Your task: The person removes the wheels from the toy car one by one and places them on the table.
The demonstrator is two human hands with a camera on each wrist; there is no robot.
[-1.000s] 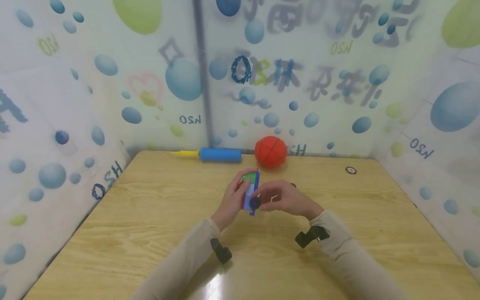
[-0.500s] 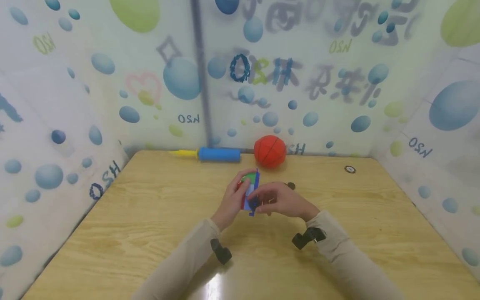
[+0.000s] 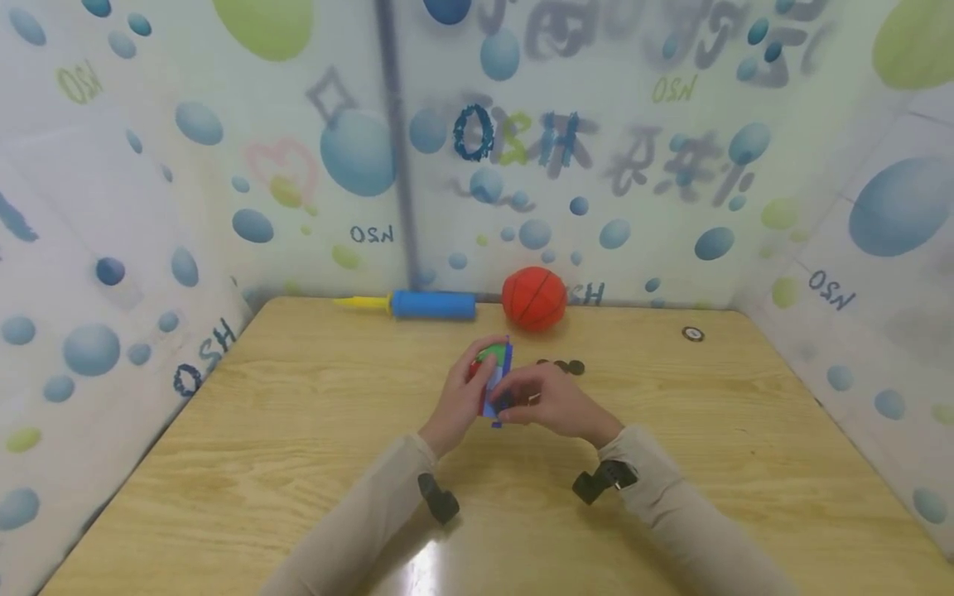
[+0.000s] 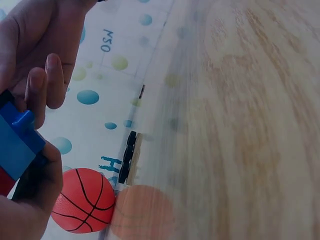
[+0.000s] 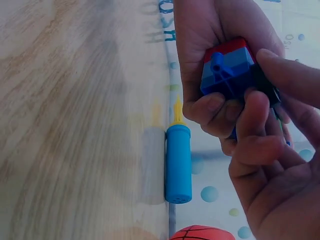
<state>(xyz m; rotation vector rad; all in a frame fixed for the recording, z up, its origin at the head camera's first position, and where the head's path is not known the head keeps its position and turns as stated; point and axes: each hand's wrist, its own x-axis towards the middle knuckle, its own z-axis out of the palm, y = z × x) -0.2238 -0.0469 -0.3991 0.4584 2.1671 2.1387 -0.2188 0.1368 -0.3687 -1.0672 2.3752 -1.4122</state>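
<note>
My left hand (image 3: 450, 406) holds a small toy car built of blocks (image 5: 227, 70), with blue, red and green parts. A blue peg (image 5: 217, 65) sticks out of its blue underside in the right wrist view. With thumb and fingertips my right hand (image 3: 555, 404) pinches a black wheel (image 5: 265, 85) against the car's side. Fingers hide part of the wheel, so whether it sits on an axle I cannot tell. Beyond the right hand, a few small black wheels (image 3: 575, 367) lie on the table.
At the back of the wooden table (image 3: 261, 463) lie a blue hand pump (image 3: 434, 305) with a yellow nozzle and a red ball (image 3: 534, 298) with basketball lines. A small round black-and-white disc (image 3: 693, 334) is at the back right. Printed curtains enclose the table.
My right hand has moved slightly left, closer to the toy car, covering more of the wheel. More black wheels show on the table behind it. The left hand keeps its hold.
</note>
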